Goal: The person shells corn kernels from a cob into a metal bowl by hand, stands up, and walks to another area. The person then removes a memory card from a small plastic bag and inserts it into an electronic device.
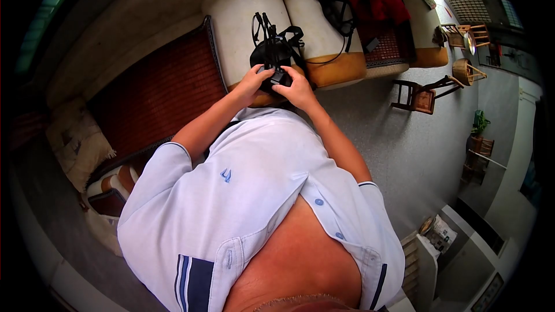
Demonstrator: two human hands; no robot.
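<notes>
My left hand (252, 84) and my right hand (297, 89) meet in front of my belly, fingers bent and thumbs toward each other. Between them is a small black box-like device (278, 77), its kind too small to make out. Both hands grip it, though the undersides of the fingers are hidden. Just beyond lies a dark bundle of black straps and cables (274, 49) on the pale sofa armrest. Some of its cords stand up and reach down close to my fingers.
To the right, a black strapped headset-like item (335, 8) rests on another armrest, with a cable trailing. Red cloth (378, 0) lies on the seat beyond. A red-brown woven mat (159, 84) covers the left seat. A wooden chair (417, 96) stands on the grey floor.
</notes>
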